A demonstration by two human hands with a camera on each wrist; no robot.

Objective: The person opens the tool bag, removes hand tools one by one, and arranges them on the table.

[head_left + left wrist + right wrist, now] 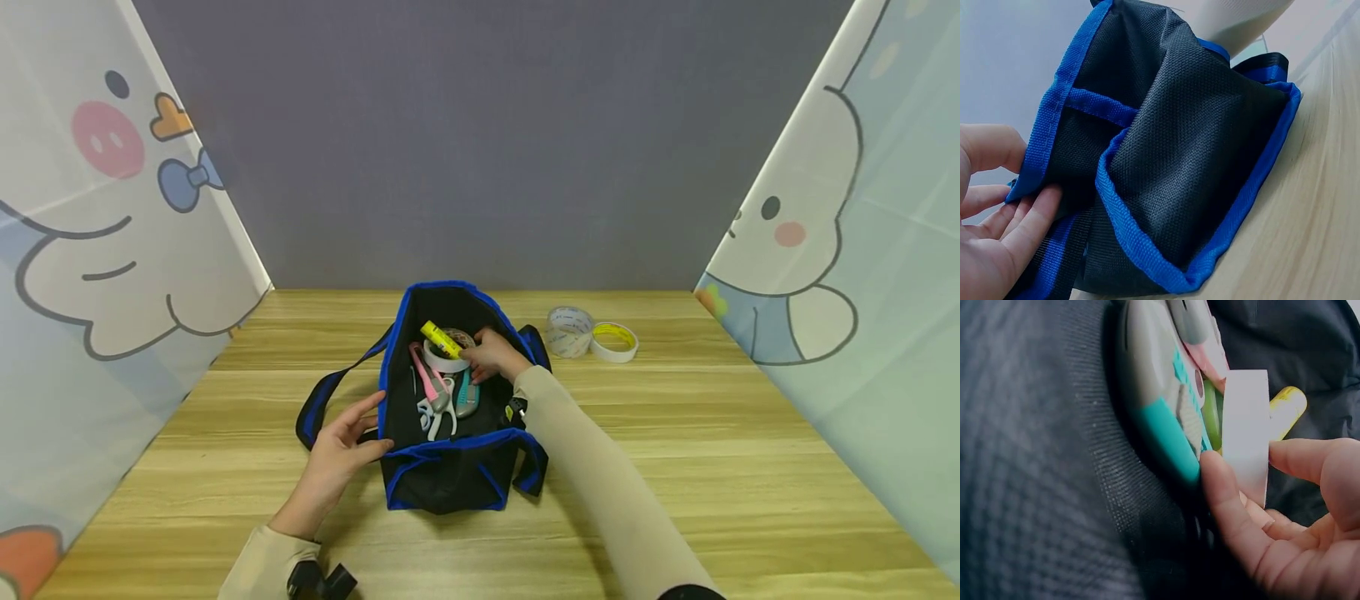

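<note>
A black tool bag with blue trim [450, 479] stands open on the table. My left hand [341, 454] holds its blue-edged rim [1047, 106] at the near left corner, thumb on one side and fingers on the other. Inside the bag, my right hand [491, 357] pinches a white tape roll [1246, 419] between thumb and fingers. A yellow stick [442, 340] leans over that roll. Beside it lie a pink utility knife [426, 375], a teal-and-grey utility knife [1169, 431] and a white-handled tool [445, 417], possibly scissors. Further contents are partly hidden.
To the right of the bag, a clear tape roll [568, 333] stands beside a white tape roll with a yellow core [615, 355]. A black-and-blue strap [318, 408] loops out on the left. A grey panel [480, 150] closes the back of the wooden table [712, 433].
</note>
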